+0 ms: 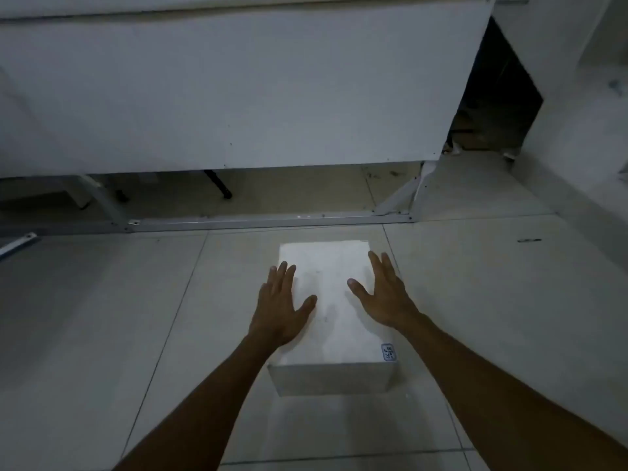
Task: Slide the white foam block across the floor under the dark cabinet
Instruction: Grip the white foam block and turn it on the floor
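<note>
The white foam block (331, 300) lies on the tiled floor in the middle of the view, its long side pointing away from me. A small label (388, 352) sits on its near right corner. My left hand (282, 305) lies flat on the block's left edge, fingers spread. Flat along the right edge rests my right hand (382, 294), also with fingers apart. Neither hand grips anything. Ahead stands the cabinet (238, 96), a broad grey panel raised off the floor, with a low gap (238, 188) beneath it.
A metal rail (272, 220) runs across the floor just beyond the block, along the cabinet's front. Slanted metal legs (102, 198) and a dark rod (217, 183) stand in the gap. A dark opening (496, 103) shows at the cabinet's right end beside a white wall (577, 147).
</note>
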